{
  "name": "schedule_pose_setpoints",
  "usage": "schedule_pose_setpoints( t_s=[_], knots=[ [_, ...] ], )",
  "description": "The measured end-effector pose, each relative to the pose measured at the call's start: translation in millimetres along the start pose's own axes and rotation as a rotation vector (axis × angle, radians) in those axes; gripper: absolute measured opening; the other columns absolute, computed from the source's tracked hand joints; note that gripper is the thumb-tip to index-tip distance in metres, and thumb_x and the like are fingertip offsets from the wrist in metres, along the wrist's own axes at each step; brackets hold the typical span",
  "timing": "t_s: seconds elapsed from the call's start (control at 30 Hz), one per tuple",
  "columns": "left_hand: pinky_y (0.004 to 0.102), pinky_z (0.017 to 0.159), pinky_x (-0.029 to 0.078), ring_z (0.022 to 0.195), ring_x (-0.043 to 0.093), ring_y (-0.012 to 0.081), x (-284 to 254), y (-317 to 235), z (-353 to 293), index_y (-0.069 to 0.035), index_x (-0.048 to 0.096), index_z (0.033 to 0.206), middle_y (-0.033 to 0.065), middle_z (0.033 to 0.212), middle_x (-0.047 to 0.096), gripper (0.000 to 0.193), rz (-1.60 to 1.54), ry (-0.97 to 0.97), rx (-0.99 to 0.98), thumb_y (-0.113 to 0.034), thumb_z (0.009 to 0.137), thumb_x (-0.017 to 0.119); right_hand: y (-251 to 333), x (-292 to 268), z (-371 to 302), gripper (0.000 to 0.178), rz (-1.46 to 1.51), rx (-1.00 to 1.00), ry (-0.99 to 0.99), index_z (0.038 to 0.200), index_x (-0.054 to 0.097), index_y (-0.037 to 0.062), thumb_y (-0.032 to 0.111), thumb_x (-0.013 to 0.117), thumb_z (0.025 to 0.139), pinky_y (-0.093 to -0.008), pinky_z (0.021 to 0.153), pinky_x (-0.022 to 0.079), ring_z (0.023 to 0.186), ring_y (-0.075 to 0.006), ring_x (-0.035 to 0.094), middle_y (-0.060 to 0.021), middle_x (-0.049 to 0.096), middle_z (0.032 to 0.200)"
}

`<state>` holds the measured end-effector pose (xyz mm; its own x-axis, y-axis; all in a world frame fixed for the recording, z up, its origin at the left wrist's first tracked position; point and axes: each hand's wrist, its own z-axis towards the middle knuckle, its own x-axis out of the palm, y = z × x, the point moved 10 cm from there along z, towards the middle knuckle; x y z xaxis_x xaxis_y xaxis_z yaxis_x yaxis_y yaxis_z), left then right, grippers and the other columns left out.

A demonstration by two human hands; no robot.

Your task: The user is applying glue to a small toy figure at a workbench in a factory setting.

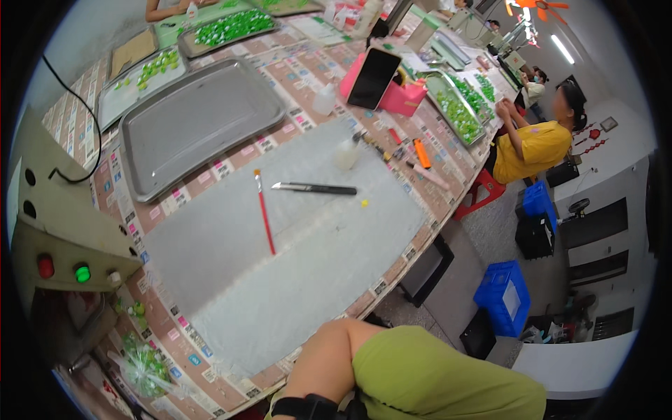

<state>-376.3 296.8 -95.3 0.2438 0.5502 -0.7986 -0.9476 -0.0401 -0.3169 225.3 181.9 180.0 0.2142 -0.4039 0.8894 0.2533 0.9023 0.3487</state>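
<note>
Head view, worktop (pixel 448 183) w/ patterned cover. Only a bare forearm (pixel 323 364) and green sleeve (pixel 448 381) enter at the lower edge, off the worktop's near edge; neither hand shows, so grip or spread cannot be told. Nearest items lie on a grey mat (pixel 294 280) at centre: red-handled brush (pixel 264 213), tip toward far side, and dark utility knife (pixel 315 188) just beside it, apart, not touching. Empty steel tray (pixel 196 126) toward far-left corner. Control box w/ red and green buttons (pixel 63 269) at left edge. Seated person in yellow shirt (pixel 535 143) at right edge.
</note>
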Motion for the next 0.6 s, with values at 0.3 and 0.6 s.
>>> schedule_pose_setpoints(
  t_s=[0.3, 0.6],
  knots=[
    [0.0359, 0.086, 0.043, 0.103, 0.049, 0.0258, 47, -217, 26, -0.005, 0.031, 0.131, 0.0198, 0.123, 0.041, 0.059, -0.334, -0.107, -0.061, -0.003, 0.076, 0.052, 31, 33, -60, 0.039, -0.235, -0.010, -0.058, 0.101, 0.057, -0.0014, 0.033, 0.043, 0.091, -0.0297, 0.088, 0.037, 0.098, -0.0144, 0.049, -0.0099, 0.058, 0.102],
    [0.0351, 0.083, 0.043, 0.099, 0.050, 0.0250, 70, -392, 43, -0.004, 0.034, 0.129, 0.0190, 0.119, 0.043, 0.056, -0.627, -0.052, -0.045, -0.003, 0.077, 0.053, 52, 49, -107, 0.038, -0.380, -0.134, -0.113, 0.101, 0.057, -0.0013, 0.033, 0.043, 0.091, -0.0296, 0.088, 0.037, 0.098, -0.0141, 0.049, -0.0100, 0.059, 0.101]
  ],
)
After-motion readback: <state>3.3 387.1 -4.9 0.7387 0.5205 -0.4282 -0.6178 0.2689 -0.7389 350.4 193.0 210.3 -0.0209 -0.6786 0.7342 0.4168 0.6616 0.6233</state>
